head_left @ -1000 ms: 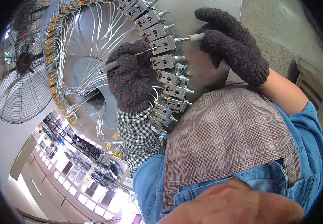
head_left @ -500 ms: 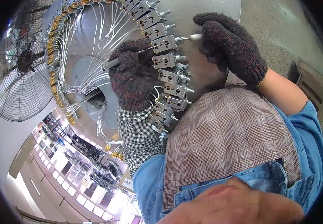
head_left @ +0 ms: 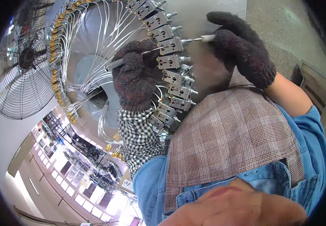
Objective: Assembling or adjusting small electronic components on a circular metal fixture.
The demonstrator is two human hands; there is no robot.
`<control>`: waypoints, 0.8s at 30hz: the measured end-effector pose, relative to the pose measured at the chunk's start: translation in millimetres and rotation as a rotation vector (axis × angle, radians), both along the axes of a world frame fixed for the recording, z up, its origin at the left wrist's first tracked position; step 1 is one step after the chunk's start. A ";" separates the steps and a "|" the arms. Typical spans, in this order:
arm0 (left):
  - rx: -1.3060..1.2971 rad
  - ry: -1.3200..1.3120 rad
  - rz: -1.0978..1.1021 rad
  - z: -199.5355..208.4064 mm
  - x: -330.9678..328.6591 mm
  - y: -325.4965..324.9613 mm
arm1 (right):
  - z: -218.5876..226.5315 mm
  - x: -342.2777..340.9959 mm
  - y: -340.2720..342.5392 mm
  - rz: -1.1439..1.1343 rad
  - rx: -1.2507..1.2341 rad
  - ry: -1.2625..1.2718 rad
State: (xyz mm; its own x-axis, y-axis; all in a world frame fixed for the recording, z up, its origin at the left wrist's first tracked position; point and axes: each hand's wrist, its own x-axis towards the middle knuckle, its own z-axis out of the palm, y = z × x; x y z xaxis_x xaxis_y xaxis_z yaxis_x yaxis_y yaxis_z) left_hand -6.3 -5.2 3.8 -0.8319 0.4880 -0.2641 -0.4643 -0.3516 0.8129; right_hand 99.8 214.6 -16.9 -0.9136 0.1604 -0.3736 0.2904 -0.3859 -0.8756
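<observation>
Speckled floor [head_left: 278,35], one fan [head_left: 27,57], two gloved hands [head_left: 133,81] [head_left: 246,52], clamped on two slim tools [head_left: 116,64] [head_left: 208,38]

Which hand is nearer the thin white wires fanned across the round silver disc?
Left. The dark-gloved left hand is just right of the thin white wires; the dark-gloved right hand is farther right, past the row of silver metal boxes.

The right hand [head_left: 244,51] shifted toward the right edge of the metal counter [head_left: 194,18], baring more of the thin shaft [head_left: 192,40] of its tool [head_left: 208,38].
</observation>
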 end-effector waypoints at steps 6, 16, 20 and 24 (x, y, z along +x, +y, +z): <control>-0.043 0.056 -0.061 3.3 -2.8 -5.4 | -2.5 0.7 -4.7 -0.134 -0.002 0.081; -0.156 -0.105 -0.386 4.5 -3.6 -20.5 | 3.7 -14.9 -21.8 0.012 -0.286 0.295; -0.500 0.579 -0.483 -0.6 -1.3 -16.5 | -25.4 -20.0 -21.1 0.104 0.277 0.774; -0.585 0.420 -0.473 -8.4 -7.0 -24.6 | -19.2 -23.2 -28.3 0.042 0.835 1.126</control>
